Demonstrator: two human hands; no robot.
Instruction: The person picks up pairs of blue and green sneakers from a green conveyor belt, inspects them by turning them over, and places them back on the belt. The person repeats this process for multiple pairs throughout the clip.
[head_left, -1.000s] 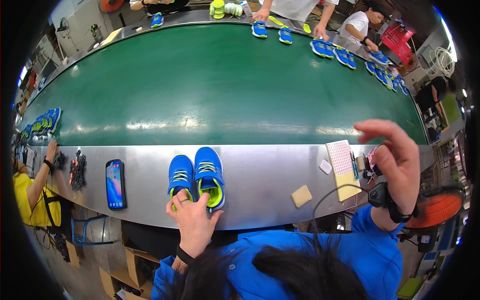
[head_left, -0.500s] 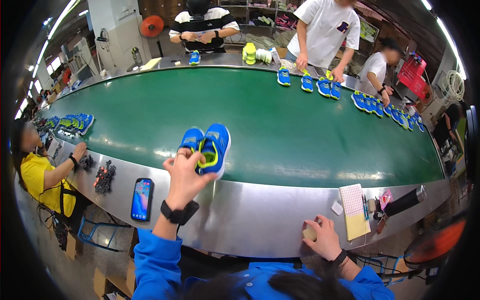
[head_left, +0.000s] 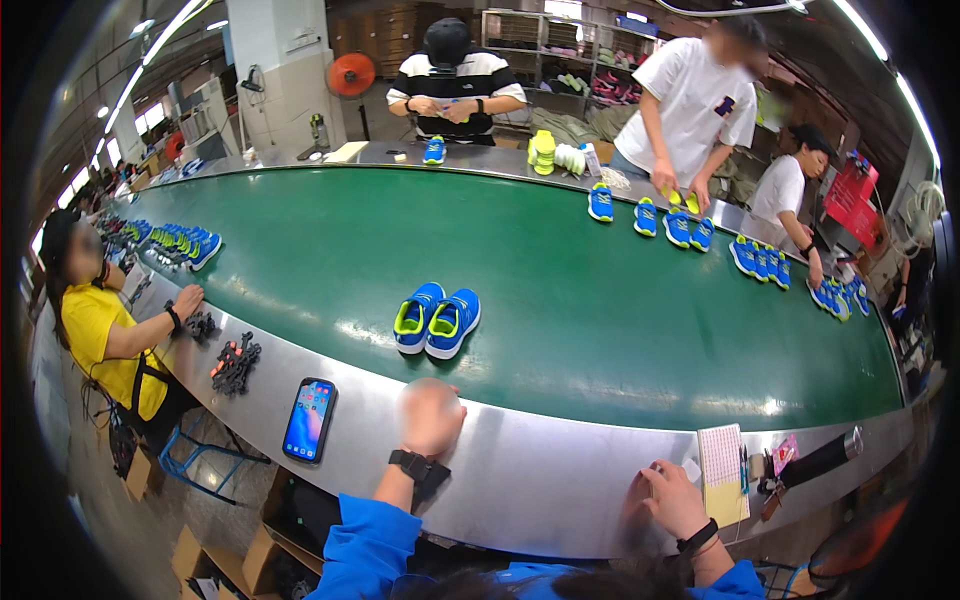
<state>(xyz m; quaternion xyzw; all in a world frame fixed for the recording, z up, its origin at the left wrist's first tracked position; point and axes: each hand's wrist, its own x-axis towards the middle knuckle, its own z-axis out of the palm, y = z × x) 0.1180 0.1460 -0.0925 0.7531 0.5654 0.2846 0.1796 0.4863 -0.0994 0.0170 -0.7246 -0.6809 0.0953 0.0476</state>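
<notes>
A: Since prev. frame, left hand (head_left: 430,415) let go of the blue shoes (head_left: 437,320); pair now on green belt (head_left: 620,330).
B: Grip? 
A: Released, both empty. Shoes just beyond left hand, toes pointing away; right hand (head_left: 675,497) farther off.

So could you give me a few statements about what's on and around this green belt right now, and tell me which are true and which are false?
1. A pair of blue shoes stands on the green belt, apart from both hands. True.
2. The left hand holds one shoe. False: it is empty, blurred, over the metal edge.
3. A phone lies on the metal edge, left of the left hand. True.
4. The right hand rests on the belt. False: it is on the metal edge, beside a notepad.
5. The pair lies on its side. False: both shoes stand upright on their soles.
</notes>
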